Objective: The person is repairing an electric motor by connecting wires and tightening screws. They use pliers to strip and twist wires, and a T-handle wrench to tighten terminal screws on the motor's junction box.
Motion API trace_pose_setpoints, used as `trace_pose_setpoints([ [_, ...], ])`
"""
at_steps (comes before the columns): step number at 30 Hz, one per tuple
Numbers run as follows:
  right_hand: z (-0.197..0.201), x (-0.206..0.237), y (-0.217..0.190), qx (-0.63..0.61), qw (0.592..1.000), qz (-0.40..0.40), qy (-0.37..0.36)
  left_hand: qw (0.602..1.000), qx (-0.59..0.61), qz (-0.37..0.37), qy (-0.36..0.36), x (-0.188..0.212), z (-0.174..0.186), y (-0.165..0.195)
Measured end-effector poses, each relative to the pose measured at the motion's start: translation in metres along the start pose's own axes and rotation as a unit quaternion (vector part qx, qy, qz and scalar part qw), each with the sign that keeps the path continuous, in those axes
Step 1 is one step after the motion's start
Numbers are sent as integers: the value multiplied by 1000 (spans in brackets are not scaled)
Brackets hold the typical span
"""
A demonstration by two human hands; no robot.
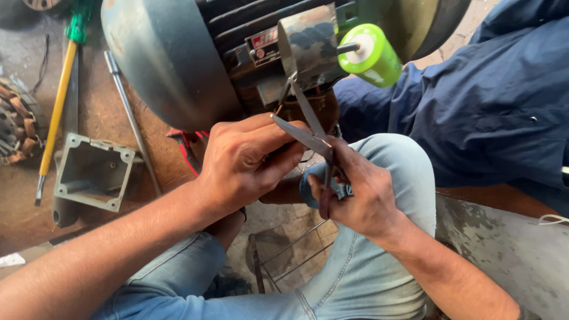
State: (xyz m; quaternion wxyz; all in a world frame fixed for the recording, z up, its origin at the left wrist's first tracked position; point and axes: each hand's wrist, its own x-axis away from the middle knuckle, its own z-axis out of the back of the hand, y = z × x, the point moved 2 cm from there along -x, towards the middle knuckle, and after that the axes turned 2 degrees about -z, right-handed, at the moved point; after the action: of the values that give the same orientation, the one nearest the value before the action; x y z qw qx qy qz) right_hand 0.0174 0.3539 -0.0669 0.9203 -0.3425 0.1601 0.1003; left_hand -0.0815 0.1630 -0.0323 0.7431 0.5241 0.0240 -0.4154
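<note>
At 6 o'clock below grey ribbed motor (178, 65): right hand (364, 192) grips open steel scissors (308, 127); left hand (246, 163) pinches something hidden at blades.

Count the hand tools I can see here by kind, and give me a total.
Scissors, open, in the right hand, blades by the left hand: 1
Screwdriver, yellow shaft, green handle, on the floor: 1
Red-handled pliers, partly hidden under the motor: 1
Total: 3
</note>
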Motion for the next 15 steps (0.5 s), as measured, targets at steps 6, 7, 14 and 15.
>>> trace_pose_setpoints([
  [6,5,-8,-6,-22,1000,-20,-11,1000,-12,18,-1,-2,0,1],
  [7,4,-8,-6,-16,1000,-23,-7,1000,-17,16,6,-2,-1,0],
  [14,0,-3,-2,38,997,35,52,1000,6,20,-3,-1,0,2],
  [15,1,-3,-1,50,996,46,62,1000,-4,21,-8,-1,1,2],
])
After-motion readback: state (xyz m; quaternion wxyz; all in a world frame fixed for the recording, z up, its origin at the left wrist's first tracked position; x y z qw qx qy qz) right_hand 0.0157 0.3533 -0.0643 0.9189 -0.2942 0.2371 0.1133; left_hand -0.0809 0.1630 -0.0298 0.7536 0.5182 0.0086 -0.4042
